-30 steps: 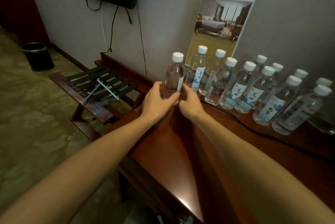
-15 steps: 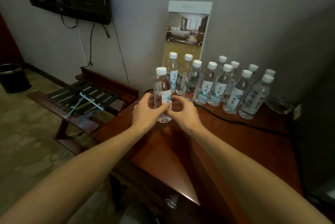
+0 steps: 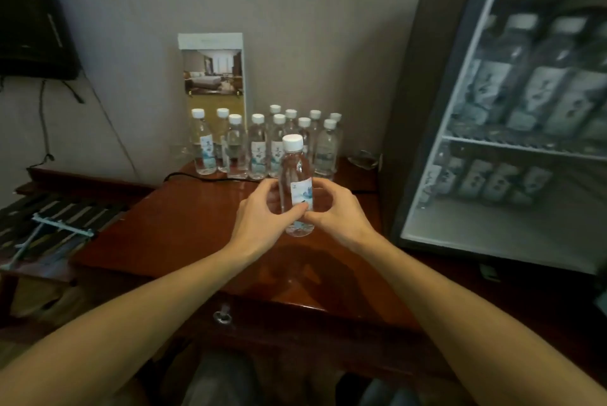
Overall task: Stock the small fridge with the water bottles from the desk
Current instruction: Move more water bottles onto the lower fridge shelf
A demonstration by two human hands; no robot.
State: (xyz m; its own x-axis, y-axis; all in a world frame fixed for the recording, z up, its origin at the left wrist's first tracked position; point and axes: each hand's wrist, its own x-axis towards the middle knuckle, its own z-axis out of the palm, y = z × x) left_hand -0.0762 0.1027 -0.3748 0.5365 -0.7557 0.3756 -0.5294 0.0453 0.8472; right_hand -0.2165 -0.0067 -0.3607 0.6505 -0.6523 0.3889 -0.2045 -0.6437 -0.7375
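Both hands hold one clear water bottle (image 3: 295,172) with a white cap, upright above the middle of the wooden desk (image 3: 184,225). My left hand (image 3: 264,221) wraps its left side and my right hand (image 3: 335,212) its right side, fingers meeting over the label. Several more bottles (image 3: 258,149) stand in a cluster at the back of the desk against the wall. The small fridge (image 3: 512,130) sits on the desk's right end; through its glass front I see bottles on an upper and a lower shelf.
A hotel brochure (image 3: 213,74) leans on the wall behind the bottles. A black cable (image 3: 203,178) runs across the desk's back. A slatted luggage rack (image 3: 49,225) stands to the left, a wall television (image 3: 33,11) above it. A drawer keyhole (image 3: 222,316) is below the desk edge.
Both hands have lifted the front bottle away from the cluster and carried it right, toward the desk's middle. My view has swung right, so the fridge has come into sight.
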